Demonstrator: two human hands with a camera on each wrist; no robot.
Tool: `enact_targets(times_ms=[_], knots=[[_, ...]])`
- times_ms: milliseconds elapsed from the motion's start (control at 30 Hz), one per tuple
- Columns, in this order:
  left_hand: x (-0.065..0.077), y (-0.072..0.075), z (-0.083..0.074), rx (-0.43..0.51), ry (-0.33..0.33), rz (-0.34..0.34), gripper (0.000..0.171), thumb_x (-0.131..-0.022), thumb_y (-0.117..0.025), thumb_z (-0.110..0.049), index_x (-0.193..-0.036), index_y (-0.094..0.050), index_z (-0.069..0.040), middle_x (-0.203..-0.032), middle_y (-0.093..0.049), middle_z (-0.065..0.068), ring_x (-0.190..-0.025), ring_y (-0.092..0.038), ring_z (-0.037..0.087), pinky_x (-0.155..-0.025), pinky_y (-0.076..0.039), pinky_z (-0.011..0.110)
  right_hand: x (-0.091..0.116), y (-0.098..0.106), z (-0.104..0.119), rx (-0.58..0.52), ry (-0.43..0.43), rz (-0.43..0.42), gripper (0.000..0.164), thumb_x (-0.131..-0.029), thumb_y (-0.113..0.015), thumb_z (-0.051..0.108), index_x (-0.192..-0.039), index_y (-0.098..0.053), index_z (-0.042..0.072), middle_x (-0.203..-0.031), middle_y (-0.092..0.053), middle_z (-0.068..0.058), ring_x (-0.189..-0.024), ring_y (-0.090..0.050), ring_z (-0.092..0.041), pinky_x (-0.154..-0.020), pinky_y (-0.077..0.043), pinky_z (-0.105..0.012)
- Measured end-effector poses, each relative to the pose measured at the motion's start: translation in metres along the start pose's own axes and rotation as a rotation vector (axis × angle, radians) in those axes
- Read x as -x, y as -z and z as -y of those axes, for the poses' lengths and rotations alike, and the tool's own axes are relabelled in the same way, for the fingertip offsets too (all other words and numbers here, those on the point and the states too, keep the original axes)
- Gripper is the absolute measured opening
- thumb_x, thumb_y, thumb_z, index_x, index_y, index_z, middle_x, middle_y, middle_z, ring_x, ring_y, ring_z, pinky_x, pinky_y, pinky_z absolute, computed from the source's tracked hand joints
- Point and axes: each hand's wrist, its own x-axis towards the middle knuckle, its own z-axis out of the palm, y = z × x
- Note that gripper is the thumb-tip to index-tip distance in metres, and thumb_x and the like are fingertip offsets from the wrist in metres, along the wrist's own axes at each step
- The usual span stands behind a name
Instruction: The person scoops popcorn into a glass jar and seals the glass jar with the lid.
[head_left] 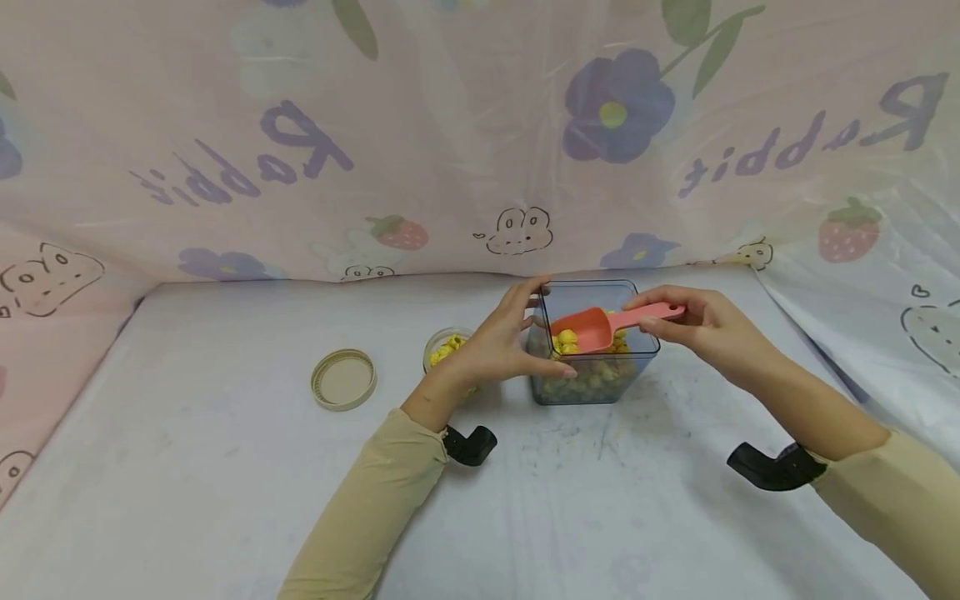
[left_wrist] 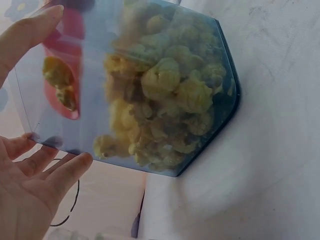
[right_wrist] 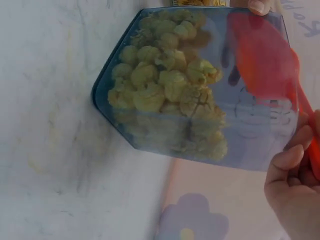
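A clear bluish plastic container (head_left: 596,388), roughly half full of yellow popcorn (right_wrist: 172,85), stands on the table. My left hand (head_left: 495,346) grips its upper left side, thumb across the front wall and fingers spread along the far side. By its handle, my right hand (head_left: 708,333) holds a coral-red scoop (head_left: 595,330) at the container's mouth. The scoop's bowl lies inside, above the heap, carrying a few pieces of popcorn (head_left: 567,337). Through the wall in the left wrist view, the scoop (left_wrist: 72,109) looks tilted with popcorn in it.
Behind my left wrist, a round clear jar (head_left: 429,350) holding yellow popcorn is partly hidden. Left of it a round beige lid (head_left: 343,380) lies on the white table (head_left: 225,458). A patterned curtain (head_left: 450,167) hangs close behind the container.
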Motion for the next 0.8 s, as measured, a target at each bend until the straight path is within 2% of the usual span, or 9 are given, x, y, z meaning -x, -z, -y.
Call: enact_targets(times_ms=[133, 367, 433, 633, 800], knots=[[0.0, 0.0, 0.0, -0.01, 0.003, -0.001, 0.11, -0.067, -0.089, -0.021, -0.151, -0.018, -0.017, -0.149, -0.028, 0.007, -0.138, -0.033, 0.022, -0.113, -0.036, 0.036, 0.002, 0.001, -0.007, -0.07, 0.003, -0.001, 0.02, -0.096, -0.057, 0.013, -0.116, -0.063, 0.014, -0.091, -0.063, 0.005, -0.08, -0.052, -0.012, -0.067, -0.045, -0.022], [-0.001, 0.0, 0.001, -0.013, -0.002, 0.007, 0.108, -0.068, -0.088, -0.022, -0.15, -0.018, -0.02, -0.149, -0.027, 0.005, -0.137, -0.033, 0.019, -0.113, -0.035, 0.033, 0.006, 0.001, -0.021, -0.414, 0.08, 0.036, 0.022, -0.097, -0.05, 0.001, -0.112, -0.063, 0.012, -0.102, -0.062, 0.004, -0.087, -0.052, -0.012, -0.076, -0.047, -0.016], [-0.001, 0.0, 0.001, -0.014, -0.006, 0.008, 0.109, -0.068, -0.088, -0.022, -0.15, -0.017, -0.019, -0.148, -0.028, 0.006, -0.137, -0.033, 0.02, -0.113, -0.035, 0.032, 0.008, 0.0, -0.024, -0.477, 0.091, 0.037, 0.023, -0.098, -0.049, 0.0, -0.112, -0.063, 0.011, -0.102, -0.063, 0.004, -0.087, -0.051, -0.011, -0.076, -0.047, -0.016], [-0.001, 0.001, 0.001, -0.015, -0.008, 0.003, 0.11, -0.068, -0.088, -0.022, -0.151, -0.016, -0.018, -0.149, -0.027, 0.007, -0.139, -0.032, 0.021, -0.113, -0.035, 0.034, 0.01, -0.005, -0.03, -0.582, 0.141, 0.035, 0.025, -0.098, -0.044, -0.002, -0.113, -0.062, 0.008, -0.094, -0.059, 0.002, -0.082, -0.048, -0.012, -0.07, -0.043, -0.02], [0.001, 0.0, -0.001, -0.038, 0.021, 0.009, 0.111, -0.069, -0.087, -0.023, -0.153, -0.014, -0.017, -0.151, -0.026, 0.005, -0.139, -0.031, 0.018, -0.113, -0.035, 0.034, 0.012, -0.011, -0.034, -0.655, 0.183, 0.042, 0.028, -0.099, -0.04, -0.004, -0.114, -0.061, 0.006, -0.096, -0.057, 0.001, -0.083, -0.048, -0.013, -0.071, -0.044, -0.02]])
